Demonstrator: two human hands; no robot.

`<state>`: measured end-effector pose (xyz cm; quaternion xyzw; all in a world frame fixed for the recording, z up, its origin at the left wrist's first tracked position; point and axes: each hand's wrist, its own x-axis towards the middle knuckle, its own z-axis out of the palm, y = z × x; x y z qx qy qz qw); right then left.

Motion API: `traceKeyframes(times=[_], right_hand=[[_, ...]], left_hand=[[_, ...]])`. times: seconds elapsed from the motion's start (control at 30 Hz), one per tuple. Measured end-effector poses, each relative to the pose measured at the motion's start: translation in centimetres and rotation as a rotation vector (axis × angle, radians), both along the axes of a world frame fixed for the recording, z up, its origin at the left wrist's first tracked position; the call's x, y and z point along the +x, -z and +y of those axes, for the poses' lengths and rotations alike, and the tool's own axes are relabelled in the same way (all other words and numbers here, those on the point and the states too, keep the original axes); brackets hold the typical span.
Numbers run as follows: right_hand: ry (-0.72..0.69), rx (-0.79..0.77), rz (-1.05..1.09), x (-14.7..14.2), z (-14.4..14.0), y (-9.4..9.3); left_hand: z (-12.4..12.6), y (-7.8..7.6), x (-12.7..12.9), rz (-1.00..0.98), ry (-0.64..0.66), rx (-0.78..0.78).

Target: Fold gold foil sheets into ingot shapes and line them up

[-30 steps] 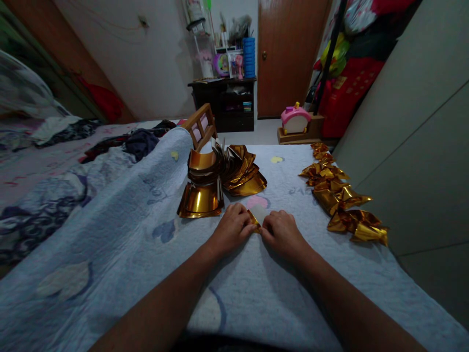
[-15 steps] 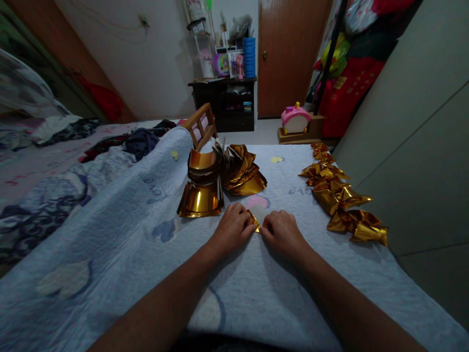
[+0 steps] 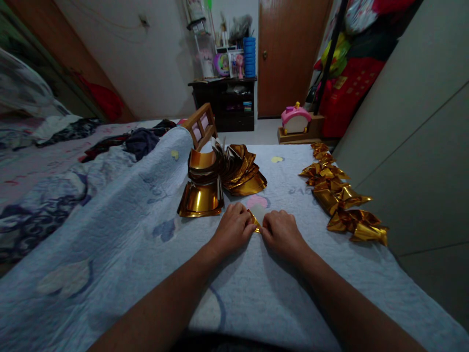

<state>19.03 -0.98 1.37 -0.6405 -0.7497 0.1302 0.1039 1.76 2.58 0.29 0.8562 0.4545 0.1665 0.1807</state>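
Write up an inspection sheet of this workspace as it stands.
Surface: pale blue quilt on a bed.
Job's things: small gold foil sheet, white side up, pinched flat; stack of gold sheets behind; row of folded gold pieces at right.
Clutter: dark clothes on the far bed.
Hands: left hand and right hand both press the sheet.
Cables: nothing seen.
Surroundings: dark shelf unit, brown door, pink toy.

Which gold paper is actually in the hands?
The small gold sheet pinched between left hand and right hand; the gold stack and folded pieces lie untouched.
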Motion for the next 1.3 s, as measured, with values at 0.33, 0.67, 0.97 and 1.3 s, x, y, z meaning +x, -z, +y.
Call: traceKeyframes(times=[0.33, 0.67, 0.97, 1.3], right_hand=[[0.027, -0.002, 0.055, -0.1, -0.1, 0.0], [0.017, 0.081, 0.059, -0.1, -0.5, 0.8], [0.003, 0.136, -0.001, -0.8, -0.5, 1.3], [-0.005, 0.137, -0.013, -0.8, -0.7, 1.1]], left_hand=[[-0.1, -0.1, 0.1, -0.008, -0.014, -0.005], [-0.2, 0.0, 0.2, -0.012, -0.037, -0.012], [-0.2, 0.0, 0.2, -0.014, -0.030, 0.004], [-0.7, 0.1, 0.3, 0.108, -0.089, 0.019]])
